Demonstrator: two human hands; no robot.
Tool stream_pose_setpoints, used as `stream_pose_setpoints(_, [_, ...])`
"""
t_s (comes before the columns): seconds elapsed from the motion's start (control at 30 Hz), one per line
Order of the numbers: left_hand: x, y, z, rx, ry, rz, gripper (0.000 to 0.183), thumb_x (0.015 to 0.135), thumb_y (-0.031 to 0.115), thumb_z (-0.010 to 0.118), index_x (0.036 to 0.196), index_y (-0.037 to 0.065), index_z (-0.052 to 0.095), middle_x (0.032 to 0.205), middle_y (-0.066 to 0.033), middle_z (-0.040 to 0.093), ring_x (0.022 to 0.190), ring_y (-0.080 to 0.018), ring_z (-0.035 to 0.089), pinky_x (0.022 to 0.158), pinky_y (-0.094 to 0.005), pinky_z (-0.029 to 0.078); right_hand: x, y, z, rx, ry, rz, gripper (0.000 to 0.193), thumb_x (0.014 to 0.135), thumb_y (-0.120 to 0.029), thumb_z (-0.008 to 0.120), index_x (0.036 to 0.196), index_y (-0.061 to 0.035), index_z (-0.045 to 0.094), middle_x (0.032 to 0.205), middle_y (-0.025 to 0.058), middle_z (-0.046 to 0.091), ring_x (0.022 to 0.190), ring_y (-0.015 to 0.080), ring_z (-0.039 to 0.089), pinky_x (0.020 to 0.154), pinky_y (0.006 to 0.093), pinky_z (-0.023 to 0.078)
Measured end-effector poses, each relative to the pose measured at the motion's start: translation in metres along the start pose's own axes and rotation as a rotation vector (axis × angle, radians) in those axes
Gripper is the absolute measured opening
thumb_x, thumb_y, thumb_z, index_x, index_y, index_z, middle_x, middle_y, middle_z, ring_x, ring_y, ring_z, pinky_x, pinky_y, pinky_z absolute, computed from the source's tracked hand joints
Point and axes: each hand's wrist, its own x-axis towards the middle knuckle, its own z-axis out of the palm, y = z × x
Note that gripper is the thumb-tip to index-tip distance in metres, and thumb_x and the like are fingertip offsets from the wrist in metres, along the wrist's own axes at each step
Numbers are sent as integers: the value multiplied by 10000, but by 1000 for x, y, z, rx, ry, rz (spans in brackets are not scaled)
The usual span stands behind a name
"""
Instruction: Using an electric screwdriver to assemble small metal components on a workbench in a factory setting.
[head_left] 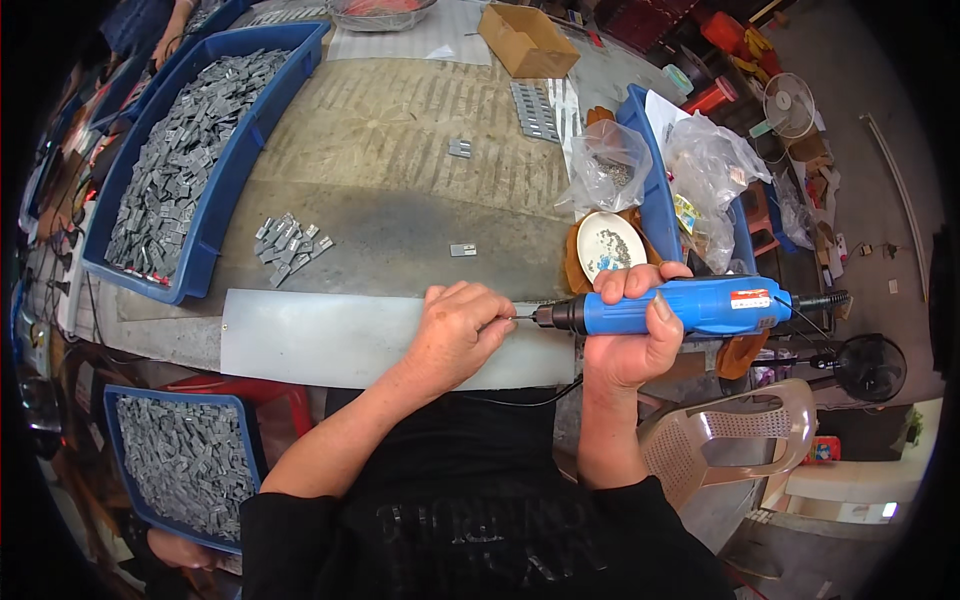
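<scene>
A blue electric screwdriver [650, 312] lies level across my right hand [635, 335], whose fingers and thumb wrap round its body. Its bit points left, toward my left hand [460, 330]. There my thumb and fingers pinch together at the bit's tip; whatever small thing they hold is hidden. Both hands are above a pale metal sheet [300, 335] along the table's near edge. Beyond the sheet lies a single grey piece [463, 250], with a small heap of similar grey pieces [290, 247] to its left. A white dish of small screws [610, 243] stands just beyond the screwdriver.
A long blue bin [215, 230] full of grey pieces stands at left, another blue bin [245, 440] below it. An open cardboard box [527, 42] sits at the far side. Plastic bags [710, 150] lie at right, near a chair [800, 415]. Someone's hand [168, 45] shows at far left.
</scene>
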Motion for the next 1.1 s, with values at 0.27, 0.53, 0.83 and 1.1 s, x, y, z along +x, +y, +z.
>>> stream_pose_setpoints(0.27, [0,0,2,33,3,11,47,679,86,626,698,90,583,666,-6,538,677,-176,518,659,-311,319,0,1,-2,43,-20,-28,385,675,-135,503,1041,-67,405,728,81,494,608,195,493,624,344,405])
stream_pose_setpoints(0.53, [-1,-2,1,64,-30,10,68,662,64,625,708,86,581,695,-20,554,685,-183,519,652,-306,322,-1,5,-4,58,-33,-42,400,671,-107,508,1050,-48,392,723,96,504,593,201,503,590,334,429])
stream_pose_setpoints(0.83, [-2,-2,2,67,9,45,71,655,59,634,695,81,579,671,-27,548,656,-187,519,635,-308,330,-2,6,-3,49,-28,-46,408,659,-91,516,1046,-46,394,723,96,504,590,202,498,580,333,433])
stream_pose_setpoints(1.1, [-1,-3,4,77,40,71,80,639,45,638,679,76,576,652,-27,548,642,-190,522,632,-309,334,-4,7,-1,31,-10,-35,416,642,-92,520,1036,-49,395,716,98,495,578,204,486,569,335,433])
